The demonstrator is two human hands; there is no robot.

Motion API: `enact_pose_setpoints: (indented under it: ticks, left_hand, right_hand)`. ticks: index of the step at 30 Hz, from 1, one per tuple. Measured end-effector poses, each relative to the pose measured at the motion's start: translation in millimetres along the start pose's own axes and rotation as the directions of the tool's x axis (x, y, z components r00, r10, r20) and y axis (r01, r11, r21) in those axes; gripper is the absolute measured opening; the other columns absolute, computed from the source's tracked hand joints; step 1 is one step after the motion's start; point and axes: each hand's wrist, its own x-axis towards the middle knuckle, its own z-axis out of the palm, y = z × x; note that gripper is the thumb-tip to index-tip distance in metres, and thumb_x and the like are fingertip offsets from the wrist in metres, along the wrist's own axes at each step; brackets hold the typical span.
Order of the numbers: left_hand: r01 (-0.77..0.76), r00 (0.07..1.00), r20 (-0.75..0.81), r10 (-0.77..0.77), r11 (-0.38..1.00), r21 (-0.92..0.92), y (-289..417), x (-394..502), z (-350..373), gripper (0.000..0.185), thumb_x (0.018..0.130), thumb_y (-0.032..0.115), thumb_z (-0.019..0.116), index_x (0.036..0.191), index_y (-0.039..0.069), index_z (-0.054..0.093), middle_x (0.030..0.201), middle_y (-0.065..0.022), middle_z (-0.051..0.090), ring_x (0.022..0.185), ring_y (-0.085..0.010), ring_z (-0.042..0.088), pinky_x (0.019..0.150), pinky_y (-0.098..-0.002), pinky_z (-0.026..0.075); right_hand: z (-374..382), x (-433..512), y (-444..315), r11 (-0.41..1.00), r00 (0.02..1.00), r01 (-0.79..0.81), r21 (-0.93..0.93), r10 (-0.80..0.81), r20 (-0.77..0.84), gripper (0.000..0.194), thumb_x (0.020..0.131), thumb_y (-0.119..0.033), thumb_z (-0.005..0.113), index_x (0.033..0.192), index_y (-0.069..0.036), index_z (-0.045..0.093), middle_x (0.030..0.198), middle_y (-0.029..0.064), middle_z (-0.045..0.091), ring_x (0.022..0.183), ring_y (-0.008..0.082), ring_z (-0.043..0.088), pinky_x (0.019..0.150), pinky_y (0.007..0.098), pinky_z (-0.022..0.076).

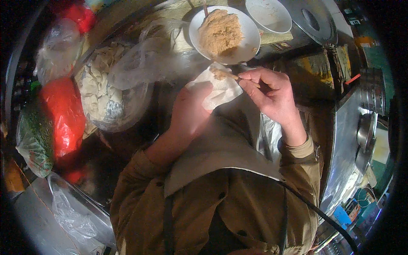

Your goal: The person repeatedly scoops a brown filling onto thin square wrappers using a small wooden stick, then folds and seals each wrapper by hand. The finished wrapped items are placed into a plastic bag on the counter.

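My left hand holds a thin, pale dough wrapper spread over its palm and fingers. Between the thumb and fingers of my right hand is a small wooden stick. Its tip meets a dab of light brown filling near the wrapper's far edge. Just beyond both hands stands a white bowl with a mound of the same-looking paste, and a utensil handle leans at its rim. A hazy blur covers part of my left hand.
At left, folded pale dough pieces lie in a round container with clear plastic over it. Beside it are a red plastic bag and a bag of greens. A second white bowl stands at the back right. A metal counter runs along the right.
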Motion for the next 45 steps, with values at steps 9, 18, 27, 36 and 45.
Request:
enact_pose_setpoints:
  ticks: [9, 18, 27, 36, 45]
  left_hand:
    - [0.036, 0.998, 0.053, -0.021, 0.95, -0.311, 13, -3, 3, 0.048, 0.094, 0.013, 0.047, 0.138, -0.007, 0.05, 0.135, -0.0186, 0.059, 0.128, -0.0292, 0.056, 0.114, -0.0432, 0.038]
    - [0.066, 0.998, 0.043, -0.051, 0.772, -0.632, 15, 1, 2, 0.052, 0.094, 0.014, 0.047, 0.14, -0.009, 0.047, 0.135, -0.0213, 0.06, 0.128, -0.0317, 0.056, 0.113, -0.0446, 0.04]
    - [0.038, 0.999, -0.009, -0.05, 0.845, -0.533, 12, 3, -3, 0.054, 0.092, 0.018, 0.05, 0.138, -0.01, 0.048, 0.133, -0.0226, 0.061, 0.126, -0.0324, 0.057, 0.113, -0.045, 0.039]
    - [0.056, 0.998, 0.069, -0.008, 0.672, -0.738, 14, 3, -3, 0.042, 0.096, 0.006, 0.043, 0.133, -0.011, 0.052, 0.133, -0.0216, 0.061, 0.126, -0.0306, 0.059, 0.11, -0.0413, 0.044]
    - [0.047, 0.998, 0.059, -0.019, 0.846, -0.531, 14, 4, -1, 0.054, 0.094, 0.018, 0.046, 0.14, -0.01, 0.046, 0.136, -0.0214, 0.059, 0.129, -0.0314, 0.056, 0.114, -0.0438, 0.038]
  right_hand:
    - [0, 0, -4, 0.998, 0.997, 0.015, 0.067, -0.01, -0.073, 0.015, 0.085, 0.006, 0.074, 0.099, 0.001, 0.072, 0.09, 0.0059, 0.07, 0.074, 0.0069, 0.059, 0.064, 0.0215, 0.045]
    - [-11, 5, -6, 0.999, 0.998, 0.033, 0.023, -0.034, 0.054, 0.02, 0.082, 0.01, 0.075, 0.099, 0.0, 0.072, 0.087, 0.0048, 0.069, 0.072, 0.0071, 0.056, 0.064, 0.0216, 0.0429]
    - [-9, 7, -4, 0.977, 0.995, -0.091, 0.193, 0.082, 0.052, 0.014, 0.086, 0.007, 0.073, 0.1, 0.003, 0.072, 0.086, 0.002, 0.069, 0.075, 0.0047, 0.058, 0.067, 0.0195, 0.0443]
    - [-14, 10, -6, 0.982, 0.993, -0.115, 0.151, 0.11, 0.037, 0.01, 0.088, 0.003, 0.073, 0.098, 0.003, 0.072, 0.082, 0.0014, 0.07, 0.073, 0.0032, 0.059, 0.064, 0.02, 0.0458]
    - [-14, 13, -6, 0.985, 0.986, -0.121, 0.124, 0.104, 0.131, 0.011, 0.087, 0.006, 0.072, 0.097, 0.004, 0.072, 0.08, 0.0003, 0.067, 0.071, 0.0032, 0.056, 0.063, 0.019, 0.042]
